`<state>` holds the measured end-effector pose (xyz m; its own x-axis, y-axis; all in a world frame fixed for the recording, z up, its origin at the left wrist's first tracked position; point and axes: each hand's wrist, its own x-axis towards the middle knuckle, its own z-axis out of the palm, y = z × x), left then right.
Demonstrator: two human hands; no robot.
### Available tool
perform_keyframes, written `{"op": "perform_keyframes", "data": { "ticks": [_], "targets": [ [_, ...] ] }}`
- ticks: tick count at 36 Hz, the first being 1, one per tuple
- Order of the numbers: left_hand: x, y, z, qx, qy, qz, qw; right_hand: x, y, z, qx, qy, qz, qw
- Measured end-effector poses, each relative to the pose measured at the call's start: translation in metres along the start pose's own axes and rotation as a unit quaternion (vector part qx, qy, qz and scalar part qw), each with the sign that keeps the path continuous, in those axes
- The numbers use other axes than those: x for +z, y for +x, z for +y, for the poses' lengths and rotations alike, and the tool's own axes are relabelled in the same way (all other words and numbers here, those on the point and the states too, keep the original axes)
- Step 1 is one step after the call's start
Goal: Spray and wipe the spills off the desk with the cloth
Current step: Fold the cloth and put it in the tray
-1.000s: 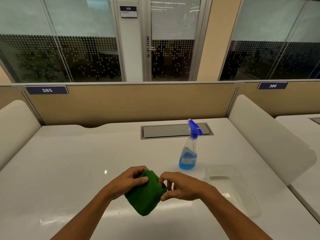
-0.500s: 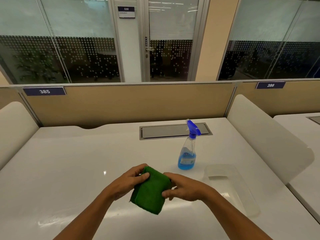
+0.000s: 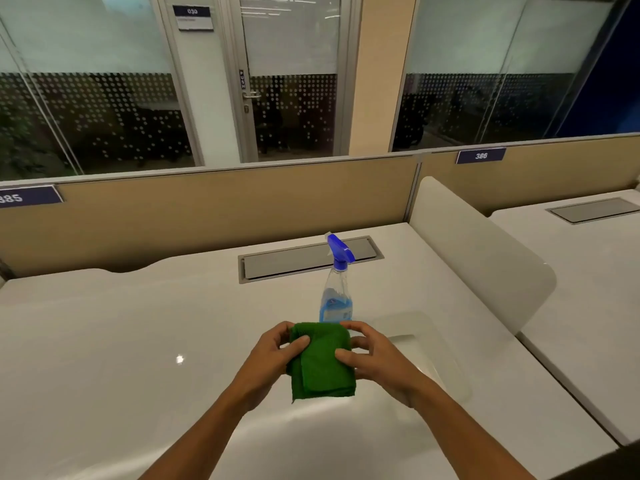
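A folded green cloth [image 3: 322, 365] hangs above the white desk [image 3: 121, 341], held by both hands. My left hand [image 3: 273, 355] pinches its upper left edge and my right hand [image 3: 374, 358] grips its right side. Just behind the cloth stands a clear spray bottle [image 3: 336, 292] with blue liquid and a blue trigger head; the cloth hides its base. No spill shows clearly on the glossy desk surface.
A grey cable hatch [image 3: 308, 259] is set into the desk behind the bottle. A white curved divider [image 3: 481, 251] bounds the desk on the right, and a tan partition [image 3: 225, 209] closes the back. A second desk [image 3: 588, 271] lies further right.
The cloth has turned from a tilted bundle to hanging upright with its folded layers facing me, and both hands have shifted up towards the bottle. The camera view has moved left.
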<state>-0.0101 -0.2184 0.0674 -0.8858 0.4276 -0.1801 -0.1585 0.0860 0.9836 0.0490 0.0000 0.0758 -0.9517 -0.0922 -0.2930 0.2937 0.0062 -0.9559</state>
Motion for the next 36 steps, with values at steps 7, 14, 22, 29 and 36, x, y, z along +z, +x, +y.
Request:
{"op": "perform_keyframes", "data": {
  "ticks": [7,14,22,29,36],
  "targets": [
    [0.065,0.026,0.006,-0.065,-0.077,-0.025,0.995,-0.056,-0.028,-0.003,-0.010,-0.038,0.129,0.991],
    [0.135,0.063,0.003,-0.081,-0.026,-0.049,0.995,-0.115,-0.048,0.013,0.027,-0.061,0.232,0.970],
    [0.183,0.093,-0.007,-0.099,0.131,-0.095,0.982,-0.150,-0.051,0.032,0.100,-0.088,0.262,0.956],
    [0.202,0.108,-0.015,-0.158,0.264,-0.105,0.945,-0.152,-0.040,0.049,0.175,-0.188,0.241,0.936],
    [0.211,0.118,-0.021,-0.203,0.294,-0.100,0.929,-0.154,-0.028,0.052,0.199,-0.292,0.210,0.912]
  ]
}}
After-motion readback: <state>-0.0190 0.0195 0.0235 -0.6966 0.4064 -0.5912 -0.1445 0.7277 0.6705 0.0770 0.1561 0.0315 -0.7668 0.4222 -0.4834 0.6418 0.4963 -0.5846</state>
